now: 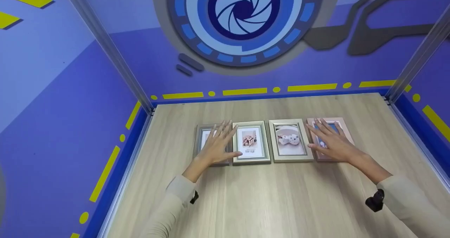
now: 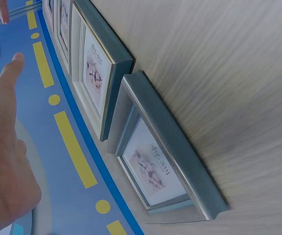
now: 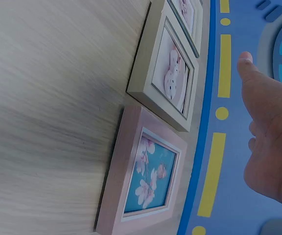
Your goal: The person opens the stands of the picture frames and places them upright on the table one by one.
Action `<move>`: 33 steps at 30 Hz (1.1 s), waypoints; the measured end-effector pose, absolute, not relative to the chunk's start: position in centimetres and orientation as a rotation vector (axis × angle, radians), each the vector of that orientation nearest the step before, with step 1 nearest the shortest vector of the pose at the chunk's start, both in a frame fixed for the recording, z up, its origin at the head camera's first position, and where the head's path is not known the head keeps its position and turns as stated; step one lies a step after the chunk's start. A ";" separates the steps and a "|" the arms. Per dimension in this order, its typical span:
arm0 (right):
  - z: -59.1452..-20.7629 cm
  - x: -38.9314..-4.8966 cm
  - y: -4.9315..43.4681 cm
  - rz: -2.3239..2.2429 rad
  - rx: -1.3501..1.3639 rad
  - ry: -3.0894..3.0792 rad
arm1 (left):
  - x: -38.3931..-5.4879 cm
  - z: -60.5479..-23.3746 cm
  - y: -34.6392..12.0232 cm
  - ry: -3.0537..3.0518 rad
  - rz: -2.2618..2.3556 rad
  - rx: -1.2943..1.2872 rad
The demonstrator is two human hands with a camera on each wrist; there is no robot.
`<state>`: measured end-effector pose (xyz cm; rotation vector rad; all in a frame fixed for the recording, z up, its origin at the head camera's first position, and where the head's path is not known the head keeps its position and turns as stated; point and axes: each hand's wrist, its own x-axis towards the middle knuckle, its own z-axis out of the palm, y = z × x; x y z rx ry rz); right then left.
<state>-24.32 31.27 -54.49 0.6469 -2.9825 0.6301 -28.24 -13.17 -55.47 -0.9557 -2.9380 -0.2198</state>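
Four picture frames lie face up in a row. At the left end is a grey-brown frame [image 2: 153, 164]. My left hand [image 1: 216, 146] is spread above it, thumb toward the silver frame [image 1: 250, 156] with a flower-bouquet picture. Next to that lies a cream frame [image 1: 290, 158] showing two white plush-like figures. A pink frame [image 3: 151, 176] with blossoms on blue ends the row on the right. Over it my right hand [image 1: 332, 143] hovers with fingers spread, partly hiding it in the head view. Both wrist views show the hands apart from the frames, holding nothing.
The frames lie on a light wood-grain table [image 1: 253, 203], toward its back. Blue-purple printed panels [image 1: 137, 55] stand behind and at the sides, joined by metal corner posts [image 1: 105, 41]. A small black device [image 1: 375, 200] sits at the right sleeve.
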 end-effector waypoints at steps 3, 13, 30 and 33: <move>-54.4 -24.0 31.6 0.639 0.646 -2.993 | -28.4 -55.4 -12.7 -2.950 -0.240 -0.966; -55.0 -23.9 32.5 0.631 0.639 -2.990 | -29.1 -54.9 -10.6 -2.987 -0.208 -0.999; -56.9 -23.4 37.0 0.564 0.338 -3.179 | -31.2 -56.3 3.3 -2.945 -0.513 -1.198; -57.3 -23.4 37.5 0.570 0.196 -3.218 | -31.3 -56.3 5.5 -2.941 -0.526 -1.226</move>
